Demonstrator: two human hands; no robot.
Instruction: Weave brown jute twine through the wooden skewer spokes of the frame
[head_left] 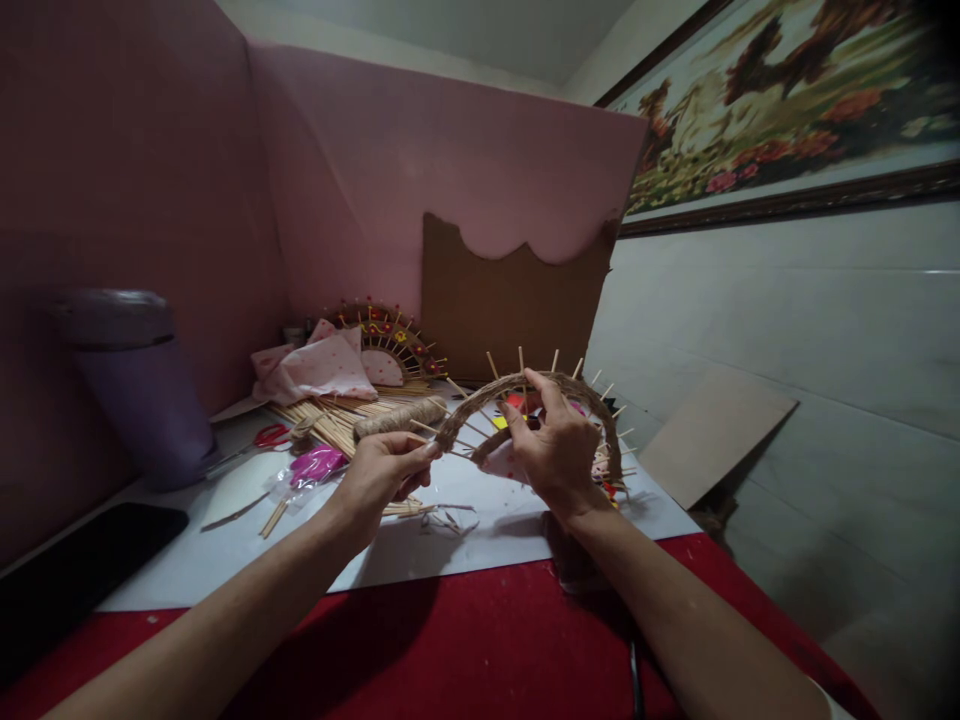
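Note:
A half-round frame wrapped in brown twine (480, 398), with thin wooden sticks poking out along its rim, is held up above the white table sheet. My left hand (386, 470) pinches the left end of this arc between thumb and fingers. Near the top of the arc, my right hand (559, 440) grips the band, its thumb in front and index finger over the upper edge. Pale fabric with small red spots (504, 460) shows inside the frame, partly hidden by my right hand. Beyond the left hand lies a roll of twine (397, 418).
A finished-looking decorated fan (401, 340), spotted cloth (322, 365) and loose sticks (319, 415) lie at the back. Red-handled scissors (271, 436), a pink packet (316, 463), a purple tumbler (142, 390) and a black phone-like slab (97, 560) are on the left. Brown cardboard (510, 310) stands behind.

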